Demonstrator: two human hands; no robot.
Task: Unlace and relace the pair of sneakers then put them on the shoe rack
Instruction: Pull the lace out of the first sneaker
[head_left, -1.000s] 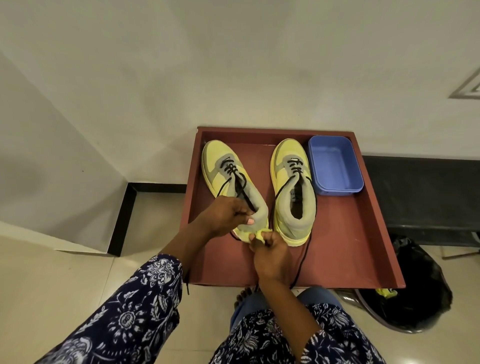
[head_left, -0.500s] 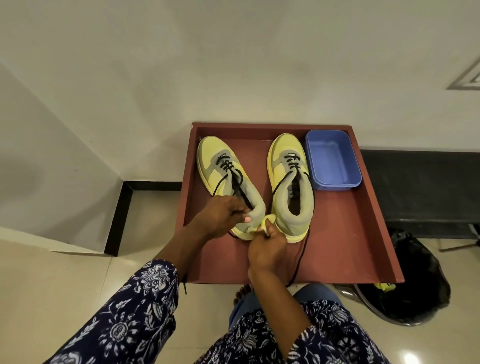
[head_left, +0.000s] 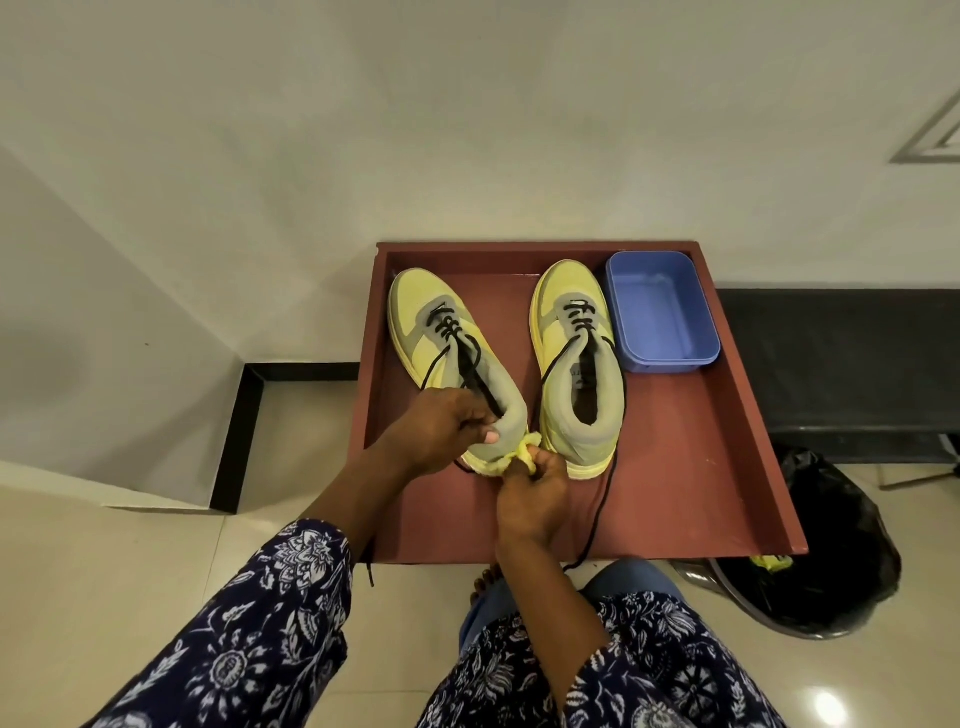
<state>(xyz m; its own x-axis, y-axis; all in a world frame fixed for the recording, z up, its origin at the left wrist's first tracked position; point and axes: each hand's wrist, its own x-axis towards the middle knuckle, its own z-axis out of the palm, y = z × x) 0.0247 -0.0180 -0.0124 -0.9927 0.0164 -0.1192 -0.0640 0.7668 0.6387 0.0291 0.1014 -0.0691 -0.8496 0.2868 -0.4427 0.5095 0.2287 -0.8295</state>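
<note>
1. Here the two yellow-green sneakers stand side by side, toes toward the far edge, on a reddish-brown tray-like shelf (head_left: 717, 467) set against the wall; whether this is the shoe rack itself I cannot tell.
2. The left sneaker (head_left: 441, 343) lies toward the shelf's left edge, angled so its heel swings in toward the middle. Its black lace (head_left: 457, 343) crosses only the lower eyelets, which suggests the lacing is partway through.
3. The left hand (head_left: 441, 431) curls over the grey padded collar from the outer side, thumb tip resting on the collar; this looks like a steadying hold so the shoe cannot slide.
4. The right hand (head_left: 530, 499) has its fingers closed on the yellow pull tab (head_left: 524, 452) at the heel, probably drawing the shoe toward the near edge.
5. The right sneaker (head_left: 576, 364) stands untouched just beside a blue plastic tub (head_left: 660, 306) in the far right corner. Its loose lace (head_left: 597, 499) trails down over the near edge.
6. A black rubbish bag (head_left: 831, 545) sits on the floor to the right of the shelf.
</note>
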